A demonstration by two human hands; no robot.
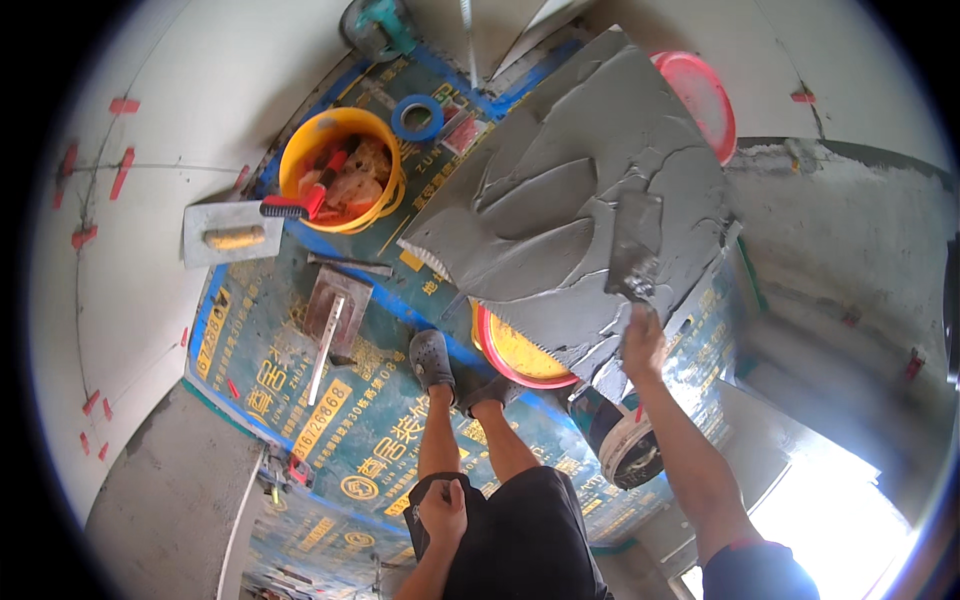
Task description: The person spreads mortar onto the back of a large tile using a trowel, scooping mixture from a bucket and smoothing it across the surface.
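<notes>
My right hand (643,345) is closed round the handle of a trowel (636,240). Its grey-smeared blade lies against the wet grey mortar on a large tile (540,200). The mortar spreads over nearly all of the tile in thick, ridged strokes, and bare notched-looking edges show at the near side. Under the near edge sits a yellow bucket (525,355) with a red rim, partly hidden by the tile. My left hand (442,510) hangs in front of my dark shorts, fingers curled into a fist; what it holds, if anything, is hidden.
A yellow bucket (290,165) holding a red-handled tool stands left of the tile, near blue tape (417,117). Two flat trowels (215,240) lie by the left wall. A mortar-caked bucket (628,450) stands under my right forearm. Printed green sheeting (385,420) covers the floor.
</notes>
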